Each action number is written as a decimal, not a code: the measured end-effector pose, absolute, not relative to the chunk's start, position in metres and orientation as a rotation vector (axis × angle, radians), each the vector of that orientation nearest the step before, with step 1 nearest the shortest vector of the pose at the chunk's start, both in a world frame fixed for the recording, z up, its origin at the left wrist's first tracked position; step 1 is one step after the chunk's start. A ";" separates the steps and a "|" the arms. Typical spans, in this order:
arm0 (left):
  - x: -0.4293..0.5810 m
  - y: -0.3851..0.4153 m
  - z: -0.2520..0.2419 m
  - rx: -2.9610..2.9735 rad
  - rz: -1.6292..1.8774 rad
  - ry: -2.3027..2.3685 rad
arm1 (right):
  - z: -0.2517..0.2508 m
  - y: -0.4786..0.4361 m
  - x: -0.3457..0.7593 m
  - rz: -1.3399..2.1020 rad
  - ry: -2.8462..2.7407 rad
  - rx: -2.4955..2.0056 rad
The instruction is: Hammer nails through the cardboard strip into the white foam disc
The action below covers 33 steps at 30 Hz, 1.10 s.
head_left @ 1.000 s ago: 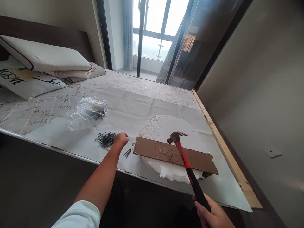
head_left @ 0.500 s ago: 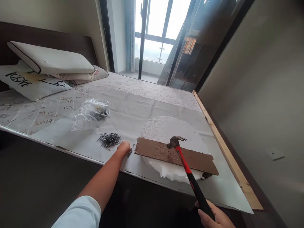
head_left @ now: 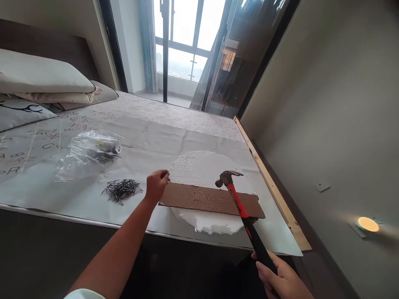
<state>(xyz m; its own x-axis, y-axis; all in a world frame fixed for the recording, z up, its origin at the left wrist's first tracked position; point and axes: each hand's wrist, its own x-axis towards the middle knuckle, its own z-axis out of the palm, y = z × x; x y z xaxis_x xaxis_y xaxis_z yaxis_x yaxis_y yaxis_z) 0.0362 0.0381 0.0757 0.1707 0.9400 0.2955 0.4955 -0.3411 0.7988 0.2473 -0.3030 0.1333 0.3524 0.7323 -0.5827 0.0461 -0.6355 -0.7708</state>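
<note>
My right hand [head_left: 277,276] is wrapped round the black lower handle of a claw hammer [head_left: 238,203] with a red upper grip. The hammer's metal head hangs over a brown cardboard strip [head_left: 199,198] dotted with rows of small holes or nail heads. Beneath the strip lies a round white foam slab [head_left: 202,166] with a rough, crumbled front edge. Beside the strip's left end is my left hand [head_left: 156,182], fingers bent together toward the slab; what they pinch is too small to make out. Left of that hand lies a pile of nails [head_left: 122,190].
A clear plastic bag [head_left: 90,151] with more nails rests at the left on a pale sheet [head_left: 149,141] spread over the bed. Pillows [head_left: 40,74] are stacked far left. A wooden rail [head_left: 271,182] runs along the right edge, near the wall.
My left hand has moved up from beside the nails and the bed's front edge to the strip's left end. The hammer stays over the strip. The view has swung right.
</note>
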 end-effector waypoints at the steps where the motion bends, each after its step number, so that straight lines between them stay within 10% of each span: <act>1: 0.052 0.029 0.077 1.907 1.058 1.234 | 0.131 -0.302 0.248 1.314 -0.674 -1.948; 33: 0.170 -0.010 0.051 2.310 0.800 0.944 | 0.152 -0.298 0.258 1.376 -0.750 -1.964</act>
